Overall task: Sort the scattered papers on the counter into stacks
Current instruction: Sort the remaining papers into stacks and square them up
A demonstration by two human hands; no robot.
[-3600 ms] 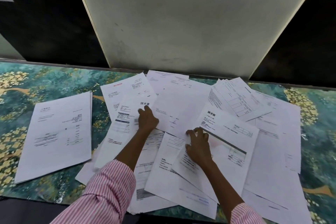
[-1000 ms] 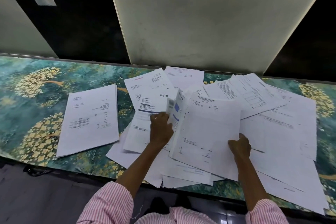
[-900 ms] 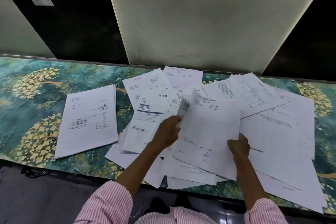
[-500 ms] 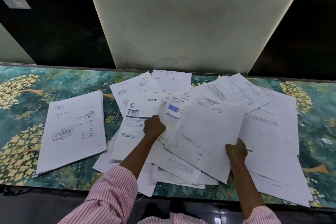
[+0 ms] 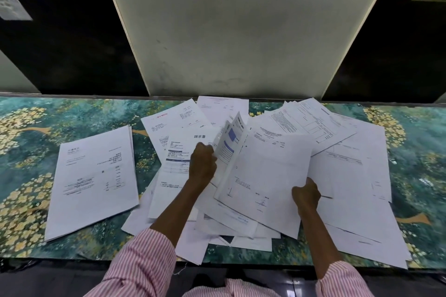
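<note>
Several white printed papers [image 5: 347, 159] lie overlapping across the middle and right of the green patterned counter [image 5: 31, 142]. A separate neat stack [image 5: 94, 181] rests at the left. My right hand [image 5: 306, 196] grips the lower right corner of a large sheet [image 5: 270, 171] raised off the pile. My left hand [image 5: 202, 164] pinches the left edge of a blue-marked sheet [image 5: 229, 140] that stands up beside the large one. A sheet with a bold heading [image 5: 183, 152] lies flat just left of my left hand.
A pale upright panel [image 5: 241, 31] stands behind the counter at the centre, with dark panels on both sides. Some papers overhang the counter's near edge [image 5: 193, 255]. Bare green counter shows at the far left and far right [image 5: 417, 152].
My left hand has lifted the blue-marked sheet from lying flat to standing on edge. My right hand keeps its hold on the large sheet's corner. The camera has drifted slightly.
</note>
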